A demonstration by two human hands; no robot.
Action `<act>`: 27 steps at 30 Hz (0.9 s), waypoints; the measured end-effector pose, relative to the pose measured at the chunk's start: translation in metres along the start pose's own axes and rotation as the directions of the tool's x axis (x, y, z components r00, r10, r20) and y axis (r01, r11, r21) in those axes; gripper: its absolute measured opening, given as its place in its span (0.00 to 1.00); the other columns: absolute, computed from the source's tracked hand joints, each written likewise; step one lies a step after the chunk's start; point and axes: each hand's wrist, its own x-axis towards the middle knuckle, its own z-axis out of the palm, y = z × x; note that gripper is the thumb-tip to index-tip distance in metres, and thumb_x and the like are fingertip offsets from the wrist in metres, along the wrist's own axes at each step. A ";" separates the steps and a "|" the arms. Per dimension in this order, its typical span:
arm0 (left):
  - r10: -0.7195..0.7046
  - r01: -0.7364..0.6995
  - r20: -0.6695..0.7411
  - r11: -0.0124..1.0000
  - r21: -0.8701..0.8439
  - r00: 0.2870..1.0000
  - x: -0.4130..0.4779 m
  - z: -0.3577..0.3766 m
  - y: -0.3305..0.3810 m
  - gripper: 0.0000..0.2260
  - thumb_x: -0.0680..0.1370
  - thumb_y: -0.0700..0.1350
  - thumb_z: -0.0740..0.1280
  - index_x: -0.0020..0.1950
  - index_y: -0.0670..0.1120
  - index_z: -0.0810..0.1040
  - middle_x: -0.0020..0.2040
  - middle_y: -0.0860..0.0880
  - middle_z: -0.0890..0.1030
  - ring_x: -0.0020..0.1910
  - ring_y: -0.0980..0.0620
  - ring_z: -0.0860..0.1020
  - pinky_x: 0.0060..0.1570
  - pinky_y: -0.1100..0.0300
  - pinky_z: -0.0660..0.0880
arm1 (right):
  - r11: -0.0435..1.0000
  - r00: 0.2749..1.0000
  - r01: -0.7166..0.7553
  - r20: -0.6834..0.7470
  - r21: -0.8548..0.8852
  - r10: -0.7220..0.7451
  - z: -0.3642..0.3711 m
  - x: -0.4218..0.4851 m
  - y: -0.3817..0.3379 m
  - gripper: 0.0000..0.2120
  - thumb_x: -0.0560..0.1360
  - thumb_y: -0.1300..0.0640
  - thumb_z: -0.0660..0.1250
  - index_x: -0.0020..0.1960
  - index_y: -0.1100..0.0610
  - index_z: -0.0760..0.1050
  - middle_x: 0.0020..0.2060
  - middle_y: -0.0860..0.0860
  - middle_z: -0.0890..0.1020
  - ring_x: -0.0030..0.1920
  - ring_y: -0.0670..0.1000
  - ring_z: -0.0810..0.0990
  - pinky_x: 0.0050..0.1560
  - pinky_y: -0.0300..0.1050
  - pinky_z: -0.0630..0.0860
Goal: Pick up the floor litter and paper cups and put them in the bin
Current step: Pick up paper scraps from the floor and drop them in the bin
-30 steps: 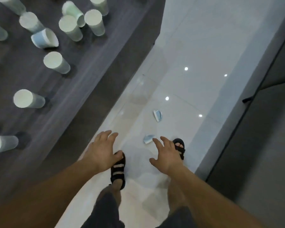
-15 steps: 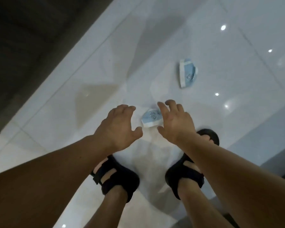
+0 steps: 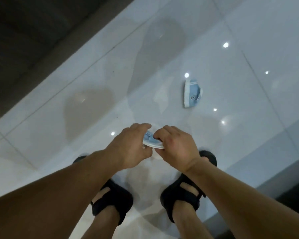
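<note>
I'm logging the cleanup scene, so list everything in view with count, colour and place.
held litter: 1, pale blue and white, crushed, pinched between both hands above the floor
floor litter: 1, pale blue and white, flattened, lying on the tiles ahead and to the right, apart from the hands
floor: 1, glossy white tiles with light reflections, most of the view
dark surface: 1, dark grey, upper left corner
sandals: 2, black, on the feet, bottom centre
left hand: 1, fingers closed on the held litter
right hand: 1, fingers closed on the held litter
</note>
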 end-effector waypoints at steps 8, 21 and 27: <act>-0.077 0.094 -0.133 0.987 0.128 0.988 0.021 -0.020 -0.016 0.27 0.72 0.55 0.67 0.70 0.55 0.66 0.60 0.51 0.69 0.55 0.50 0.74 0.48 0.59 0.69 | 0.893 0.929 -0.371 -0.096 -0.256 0.358 -0.038 0.059 0.092 0.44 0.67 0.41 0.74 0.76 0.50 0.59 0.74 0.57 0.62 0.70 0.61 0.62 0.61 0.59 0.71; -0.227 0.240 -0.248 0.970 0.024 0.942 -0.076 -0.050 -0.031 0.26 0.73 0.53 0.67 0.70 0.53 0.66 0.63 0.53 0.70 0.56 0.50 0.74 0.49 0.60 0.68 | 0.927 0.924 -0.364 0.088 -0.090 0.372 -0.037 0.030 -0.010 0.30 0.73 0.52 0.69 0.72 0.48 0.63 0.67 0.51 0.66 0.64 0.55 0.66 0.51 0.49 0.74; -0.227 0.232 -0.393 0.972 -0.037 0.891 -0.214 -0.143 0.016 0.26 0.73 0.53 0.66 0.70 0.56 0.66 0.62 0.52 0.70 0.56 0.50 0.74 0.49 0.60 0.69 | 0.987 0.983 -0.139 0.107 -0.075 0.146 -0.157 0.016 -0.155 0.30 0.73 0.51 0.69 0.73 0.48 0.65 0.67 0.49 0.67 0.63 0.53 0.67 0.50 0.46 0.74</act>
